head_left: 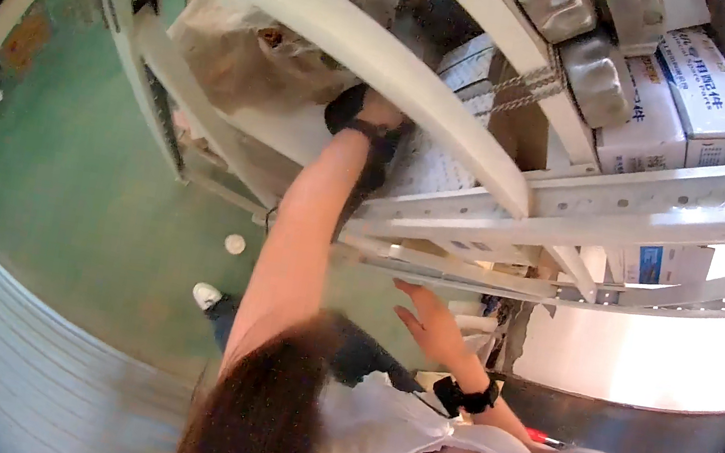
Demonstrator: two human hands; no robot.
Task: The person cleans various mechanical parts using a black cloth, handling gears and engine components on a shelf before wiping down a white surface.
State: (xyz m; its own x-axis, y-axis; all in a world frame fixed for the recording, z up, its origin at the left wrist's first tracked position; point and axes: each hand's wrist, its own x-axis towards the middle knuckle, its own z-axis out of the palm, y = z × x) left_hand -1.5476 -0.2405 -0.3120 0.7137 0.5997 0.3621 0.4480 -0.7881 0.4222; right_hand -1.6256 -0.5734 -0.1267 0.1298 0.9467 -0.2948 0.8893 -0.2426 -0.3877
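Note:
My left arm reaches up into a white metal shelf. The left hand (381,113) is partly behind a curved white beam (355,31), and its fingers are hidden. Close to it are a crumpled, cloudy plastic bag (255,67) and a white printed carton (434,167). A black device is strapped at that wrist. Lower down, my right hand (432,323) hangs in the air below the shelf's front rail (592,211), fingers apart, with nothing in it. That wrist bears a black band too.
White and blue cartons (711,92) stand at the upper right beside plastic-wrapped metal-looking parts (594,78). A chain (516,94) hangs across a shelf post. Green floor (103,185) lies to the left, with a small white round thing (234,244) on it. More cartons are at the far left.

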